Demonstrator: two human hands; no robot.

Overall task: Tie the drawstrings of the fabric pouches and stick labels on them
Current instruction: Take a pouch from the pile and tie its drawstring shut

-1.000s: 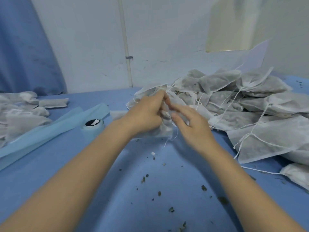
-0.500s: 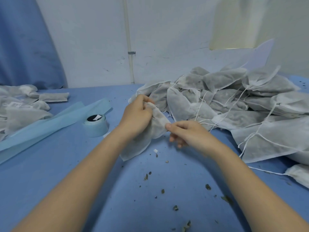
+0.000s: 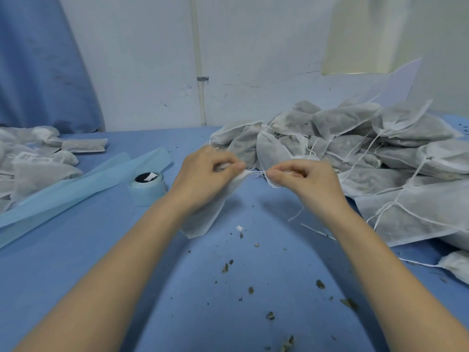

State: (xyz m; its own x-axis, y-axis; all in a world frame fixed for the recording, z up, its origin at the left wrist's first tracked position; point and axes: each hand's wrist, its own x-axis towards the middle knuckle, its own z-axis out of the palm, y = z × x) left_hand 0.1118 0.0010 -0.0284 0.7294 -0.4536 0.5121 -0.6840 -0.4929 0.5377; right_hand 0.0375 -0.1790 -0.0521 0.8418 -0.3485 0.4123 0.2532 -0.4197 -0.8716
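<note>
Two hands: left hand (image 3: 203, 174) grips pouch (image 3: 203, 219), right hand (image 3: 304, 179) pinches drawstring (image 3: 256, 172).

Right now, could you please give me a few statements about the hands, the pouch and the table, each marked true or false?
1. The left hand grips the pouch at its neck. True.
2. The right hand rests flat on the table. False: it pinches the drawstring.
3. The label roll stands left of the left hand. True.
4. The big pile lies on the left. False: it lies right of the hands.
5. Dark crumbs dot the table. True.
</note>
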